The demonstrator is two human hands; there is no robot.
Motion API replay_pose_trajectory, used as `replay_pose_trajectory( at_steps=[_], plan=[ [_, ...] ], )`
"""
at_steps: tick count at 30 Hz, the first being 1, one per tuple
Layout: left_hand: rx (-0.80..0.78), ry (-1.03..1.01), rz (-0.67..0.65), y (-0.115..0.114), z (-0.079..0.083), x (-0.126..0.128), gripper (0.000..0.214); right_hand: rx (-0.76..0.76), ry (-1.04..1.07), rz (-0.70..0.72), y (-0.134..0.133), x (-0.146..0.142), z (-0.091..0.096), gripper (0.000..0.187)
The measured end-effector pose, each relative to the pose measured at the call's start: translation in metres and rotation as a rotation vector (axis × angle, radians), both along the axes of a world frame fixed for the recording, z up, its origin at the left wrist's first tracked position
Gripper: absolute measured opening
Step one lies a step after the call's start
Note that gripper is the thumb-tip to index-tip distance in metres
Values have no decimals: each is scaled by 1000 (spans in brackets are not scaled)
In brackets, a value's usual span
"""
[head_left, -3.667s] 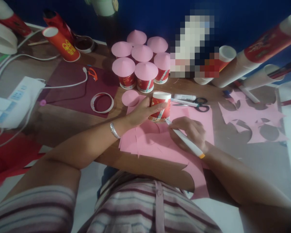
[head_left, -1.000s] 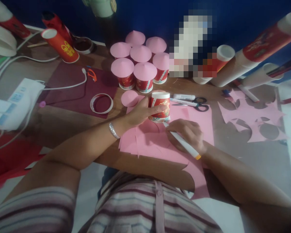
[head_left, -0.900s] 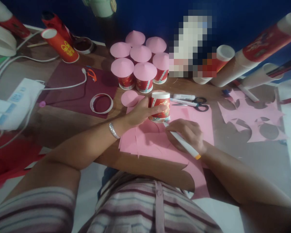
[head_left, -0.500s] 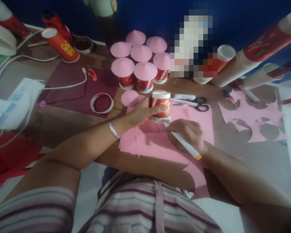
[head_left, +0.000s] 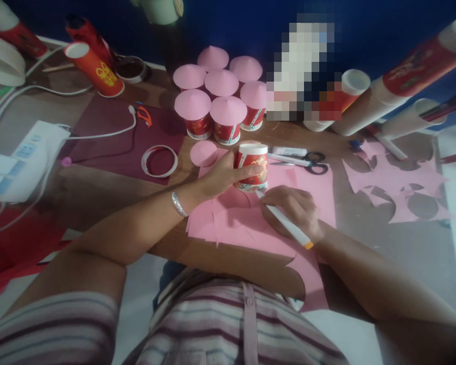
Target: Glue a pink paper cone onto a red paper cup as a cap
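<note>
My left hand (head_left: pixel 228 173) is wrapped round a red-and-gold patterned paper cup (head_left: pixel 252 175) with white rims, its thumb across the front. The cup stands upright on layered pink paper sheets (head_left: pixel 243 225). In my right hand (head_left: pixel 294 208) is a white pen (head_left: pixel 289 225) with an orange end. Its tip is close to the cup's bottom edge; I cannot tell if it touches the paper. A small pink paper disc (head_left: pixel 204 153) lies left of the cup. Behind it stand several red cups (head_left: pixel 227 134) topped with pink paper cones (head_left: pixel 228 110).
Scissors (head_left: pixel 315 163) and a white tube (head_left: pixel 289 151) lie just behind the cup. Cut pink scraps (head_left: pixel 387 177) are on the right, a tape roll (head_left: pixel 159 161) on the left. A white power strip (head_left: pixel 30 162) with cables sits far left; cardboard tubes (head_left: pixel 368 106) lean at back right.
Almost nothing differs. My left hand holds the cup in the same spot. The pen in my right hand has tilted very slightly, its orange end a little higher.
</note>
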State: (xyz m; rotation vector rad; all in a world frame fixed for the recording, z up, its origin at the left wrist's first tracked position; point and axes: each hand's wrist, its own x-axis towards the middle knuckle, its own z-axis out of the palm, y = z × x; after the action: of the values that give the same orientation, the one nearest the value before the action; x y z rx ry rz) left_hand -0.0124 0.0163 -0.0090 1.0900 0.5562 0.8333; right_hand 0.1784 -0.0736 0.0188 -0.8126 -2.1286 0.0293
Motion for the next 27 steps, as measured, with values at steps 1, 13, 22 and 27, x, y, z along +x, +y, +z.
replay_pose_trajectory(
  at_steps=[1, 13, 22, 27],
  plan=[
    [0, 6, 2, 0, 0, 0, 54, -2, 0, -2, 0, 0, 0, 21],
    [-3, 12, 13, 0, 2, 0, 53, 5, 8, -21, 0, 0, 0, 20],
    [18, 23, 12, 0, 1, 0, 53, -3, -6, -30, -1, 0, 0, 21],
    [35, 31, 4, 0, 2, 0, 47, 13, 0, -10, -1, 1, 1, 19]
  ],
)
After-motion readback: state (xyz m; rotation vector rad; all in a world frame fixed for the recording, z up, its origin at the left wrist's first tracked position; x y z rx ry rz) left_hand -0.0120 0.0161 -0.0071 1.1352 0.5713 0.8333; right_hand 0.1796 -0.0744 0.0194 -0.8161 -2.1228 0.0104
